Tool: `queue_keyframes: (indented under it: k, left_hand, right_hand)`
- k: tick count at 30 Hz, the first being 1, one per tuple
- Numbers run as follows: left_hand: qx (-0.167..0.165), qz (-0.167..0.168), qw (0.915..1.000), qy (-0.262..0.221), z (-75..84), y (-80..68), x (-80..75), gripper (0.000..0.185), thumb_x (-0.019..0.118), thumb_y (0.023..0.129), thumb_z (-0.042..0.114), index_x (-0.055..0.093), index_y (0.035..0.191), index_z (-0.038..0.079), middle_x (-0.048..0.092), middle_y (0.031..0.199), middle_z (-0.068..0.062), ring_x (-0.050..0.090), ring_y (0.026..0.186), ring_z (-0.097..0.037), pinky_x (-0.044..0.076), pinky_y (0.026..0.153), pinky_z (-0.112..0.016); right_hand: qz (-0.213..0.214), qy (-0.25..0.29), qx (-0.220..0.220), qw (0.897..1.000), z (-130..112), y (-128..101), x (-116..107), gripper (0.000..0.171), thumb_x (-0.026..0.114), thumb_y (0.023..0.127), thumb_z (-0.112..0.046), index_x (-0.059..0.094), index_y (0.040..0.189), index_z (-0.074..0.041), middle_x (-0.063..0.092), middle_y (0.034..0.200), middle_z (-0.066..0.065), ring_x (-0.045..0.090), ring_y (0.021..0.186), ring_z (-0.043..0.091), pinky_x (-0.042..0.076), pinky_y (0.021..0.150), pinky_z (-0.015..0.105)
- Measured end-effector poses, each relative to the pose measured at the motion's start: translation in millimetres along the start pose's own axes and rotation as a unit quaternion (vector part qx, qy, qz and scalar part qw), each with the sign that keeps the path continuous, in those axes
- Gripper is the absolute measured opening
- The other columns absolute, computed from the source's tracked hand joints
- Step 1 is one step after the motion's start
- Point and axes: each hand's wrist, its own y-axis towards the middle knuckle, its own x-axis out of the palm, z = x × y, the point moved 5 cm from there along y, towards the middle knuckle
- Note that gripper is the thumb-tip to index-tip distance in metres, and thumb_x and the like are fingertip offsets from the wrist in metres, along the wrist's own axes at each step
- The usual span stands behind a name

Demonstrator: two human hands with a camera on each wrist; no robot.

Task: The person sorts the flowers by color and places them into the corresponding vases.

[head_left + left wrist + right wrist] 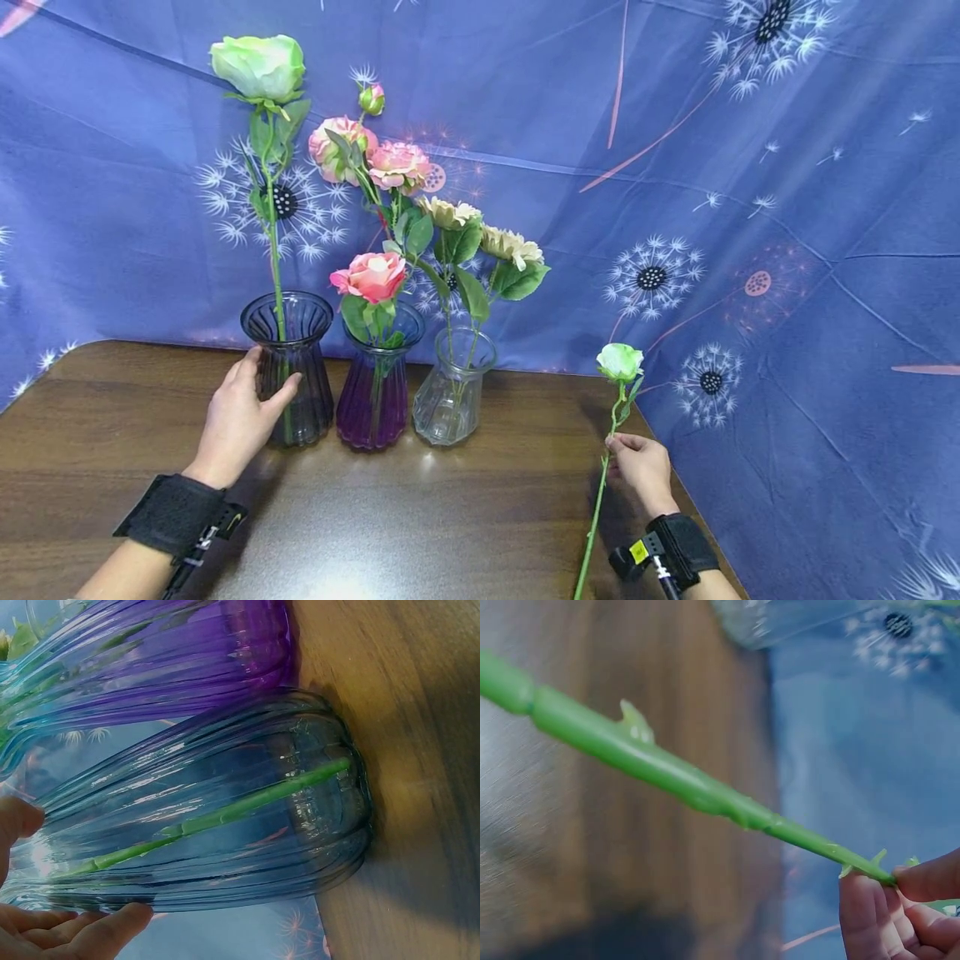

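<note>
My left hand (236, 417) holds the dark grey ribbed glass vase (309, 400) below its rim, thumb on one side and fingers on the other. One tall artificial rose (261, 71), pale green and white, stands in that vase. In the left wrist view, its green stem (225, 814) shows through the glass, reaching the base. On the right, my right hand (643, 471) pinches the stem (667, 772) of a smaller white-green rose (620, 362) between thumb and fingers. This rose is upright and slightly tilted, its lower stem running out of the head view.
A purple glass vase (371, 408) with pink flowers (371, 277) stands beside the grey one. To its right is a clear glass vase (450, 404) holding cream flowers (512, 247). Behind the wooden table (450, 517) hangs a blue dandelion-print cloth (540, 317).
</note>
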Motion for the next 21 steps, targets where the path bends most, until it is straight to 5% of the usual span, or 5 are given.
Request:
queue_keyframes:
  k: [11, 21]
  left_hand:
    - [-0.002, -0.004, 1.0000, 0.002, 0.1, 0.4, 0.2, 0.065, 0.063, 0.087, 0.025, 0.038, 0.132, -0.016, 0.048, 0.123, -0.038, 0.048, 0.109, -0.056, 0.040, 0.088, -0.063]
    - [-0.001, -0.016, 0.9999, 0.006, 0.2, -0.7, 1.0, 0.067, 0.062, 0.088, 0.027, 0.036, 0.133, -0.016, 0.046, 0.125, -0.038, 0.047, 0.109, -0.055, 0.040, 0.089, -0.063]
  right_hand:
    - [0.032, 0.135, -0.060, 0.988, -84.4, -10.3, -12.2, 0.033, 0.055, 0.091, -0.007, 0.055, 0.117, 0.014, 0.058, 0.059, -0.019, 0.056, 0.048, -0.001, 0.053, 0.051, 0.018]
    - [0.050, 0.169, -0.141, 0.974, -153.3, -24.1, -18.9, 0.027, 0.060, 0.089, -0.008, 0.062, 0.111, 0.008, 0.063, 0.066, -0.020, 0.059, 0.053, -0.001, 0.054, 0.053, 0.019]
